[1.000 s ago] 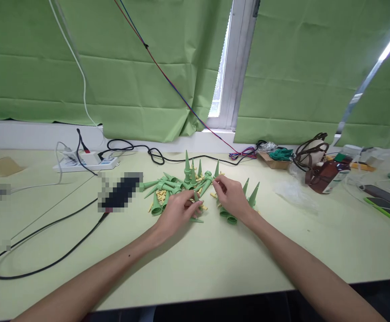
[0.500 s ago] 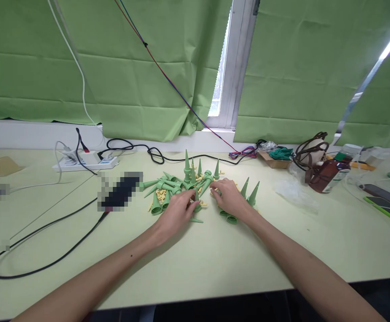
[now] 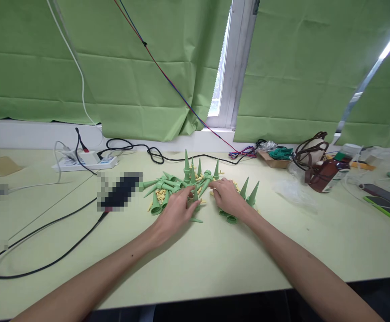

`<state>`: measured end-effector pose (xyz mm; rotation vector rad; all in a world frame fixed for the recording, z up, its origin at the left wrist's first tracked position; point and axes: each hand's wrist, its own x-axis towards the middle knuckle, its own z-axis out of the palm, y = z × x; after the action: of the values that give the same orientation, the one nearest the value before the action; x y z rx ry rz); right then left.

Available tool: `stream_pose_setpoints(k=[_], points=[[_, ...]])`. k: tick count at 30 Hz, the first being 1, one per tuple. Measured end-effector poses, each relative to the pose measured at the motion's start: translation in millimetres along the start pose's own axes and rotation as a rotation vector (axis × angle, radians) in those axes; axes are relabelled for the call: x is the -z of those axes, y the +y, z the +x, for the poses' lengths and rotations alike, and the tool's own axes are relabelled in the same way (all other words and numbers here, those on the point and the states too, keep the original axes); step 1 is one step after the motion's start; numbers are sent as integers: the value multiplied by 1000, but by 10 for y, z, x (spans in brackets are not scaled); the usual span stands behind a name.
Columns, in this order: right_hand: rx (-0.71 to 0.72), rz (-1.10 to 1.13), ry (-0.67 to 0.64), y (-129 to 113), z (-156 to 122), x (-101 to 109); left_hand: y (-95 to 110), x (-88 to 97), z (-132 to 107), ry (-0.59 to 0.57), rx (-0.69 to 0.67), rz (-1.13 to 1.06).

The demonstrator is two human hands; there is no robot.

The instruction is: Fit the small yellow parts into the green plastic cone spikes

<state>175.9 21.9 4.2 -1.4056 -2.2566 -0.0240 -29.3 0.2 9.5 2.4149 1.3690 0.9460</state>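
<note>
Left fingers [image 3: 188, 191] parted beside upright green cone [image 3: 196, 195]

A brown bottle [image 3: 327, 174] stands tilted on the desk [image 3: 215, 268]. Just left of the bottle is a strapped bag [image 3: 315, 154]; farther left of it, a cardboard box [image 3: 272, 162] bears something green [image 3: 281, 154]. Clear plastic [image 3: 295, 195] lies in front of the bottle, to its left, and a green-edged slab [image 3: 384, 207] lies to its right. Well left of the bottle are a white power strip [image 3: 85, 163] and a blurred dark device [image 3: 122, 190] with a black cable [image 3: 13, 277]. Behind the bottle hangs a green curtain [image 3: 302, 67], with a window [image 3: 228, 89] farther left.
</note>
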Motion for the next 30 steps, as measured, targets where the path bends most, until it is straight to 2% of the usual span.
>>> stream_pose_setpoints(k=[4,6,8,11,14,16,30], points=[[116,60,-3,-17,10,5,48,26,-25,102,24,-37],[173,79,-28,-32,24,4,68,33,-40,179,-53,-18],[214,88,-66,-49,44,0,89,31,-65,195,-212,-5],[242,93,-114,-71,71,-6,136,3,-131,32,-461,-16],[247,88,-147,-83,86,-10,198,-51,-211,-192,-578,40],[247,82,-166,-87,87,-13,231,-83,-247,-265,-606,66],[201,87,-231,-96,89,-45,208,-81,-241,-311,-553,65]])
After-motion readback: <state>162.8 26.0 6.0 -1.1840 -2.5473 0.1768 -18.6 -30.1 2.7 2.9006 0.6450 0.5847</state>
